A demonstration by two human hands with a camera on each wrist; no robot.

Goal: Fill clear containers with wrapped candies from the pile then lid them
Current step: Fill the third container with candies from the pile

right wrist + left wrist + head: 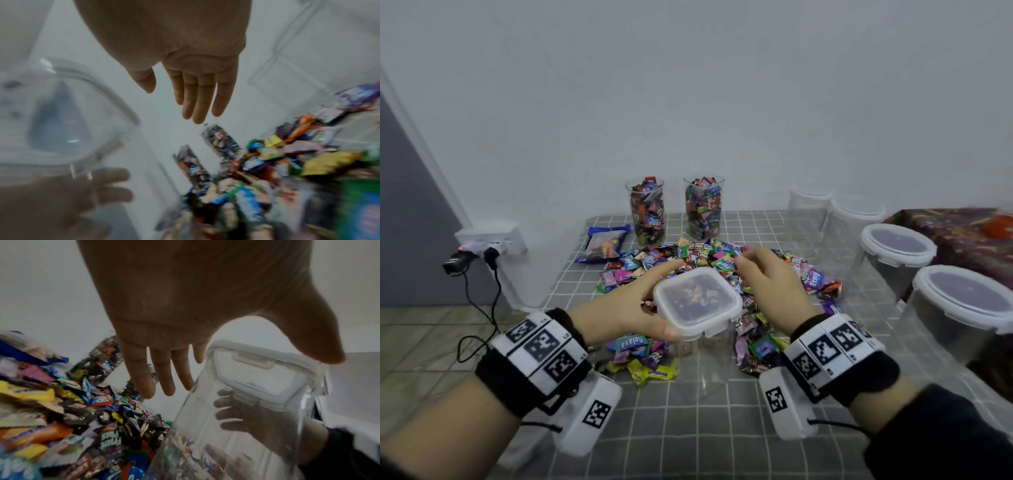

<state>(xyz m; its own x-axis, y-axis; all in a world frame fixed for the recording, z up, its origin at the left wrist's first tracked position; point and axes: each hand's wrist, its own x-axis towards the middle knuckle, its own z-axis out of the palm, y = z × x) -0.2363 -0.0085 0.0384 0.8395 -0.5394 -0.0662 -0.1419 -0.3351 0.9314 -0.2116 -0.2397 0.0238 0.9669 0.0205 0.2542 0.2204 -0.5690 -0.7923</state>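
Candy pile (709, 263) covers the middle of the checked tablecloth (722, 428), with two filled open tubes (646, 210) at the far edge and lidded empty jars (897, 246) on the right. Near the pile's front stands a tall clear container (705, 359), its square lid (698, 301) on top. Left hand (626, 308) cups the lid's left edge, thumb at the near corner, fingers straight. Right hand (767, 284) hovers just right of it, fingers loose and close together, holding nothing.

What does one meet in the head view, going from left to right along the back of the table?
Blue bag → left jar of candies → right jar of candies → two empty clear containers → lidded container.
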